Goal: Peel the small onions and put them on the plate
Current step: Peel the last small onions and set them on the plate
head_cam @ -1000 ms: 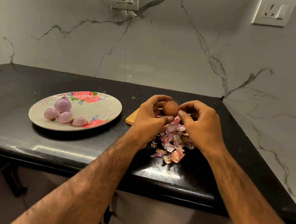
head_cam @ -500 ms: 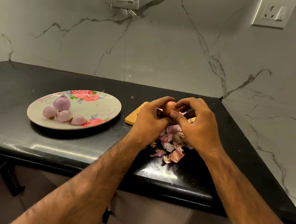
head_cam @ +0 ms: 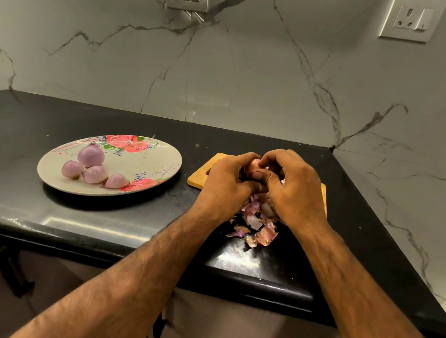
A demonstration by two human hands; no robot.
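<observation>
Small onion (head_cam: pixel 253 165) is sitting between both hands, raised just above the wooden cutting board (head_cam: pixel 200 178). Only a sliver of its reddish-brown skin is showing between the fingers.

Left hand (head_cam: pixel 225 183) is cupping it from the left, fingers curled round it. Right hand (head_cam: pixel 294 189) is closing over it from the right, thumb pressing on the near face and fingers hooking over the top. Whether a flap of skin is being pinched I cannot tell, as that part is hidden.

Judgement: the dry outer skin is being stripped. To do it well, the left hand should be holding firm without crushing. The right thumbnail should be catching the skin at the root or tip end and drawing it off in strips, with the bulb turning a little after each pull. Papery skin probably tears short, so starting from an end should pay better than scratching at the middle.

Skin scraps (head_cam: pixel 258 227) are lying heaped on the black countertop (head_cam: pixel 94 207) just below the hands. Fresh peel dropped there would spare the plate.

Plate (head_cam: pixel 159 159) is lying well to the left, with four peeled onions (head_cam: pixel 91 168) clustered on its near-left part. There is room beside them for this one once bare.
</observation>
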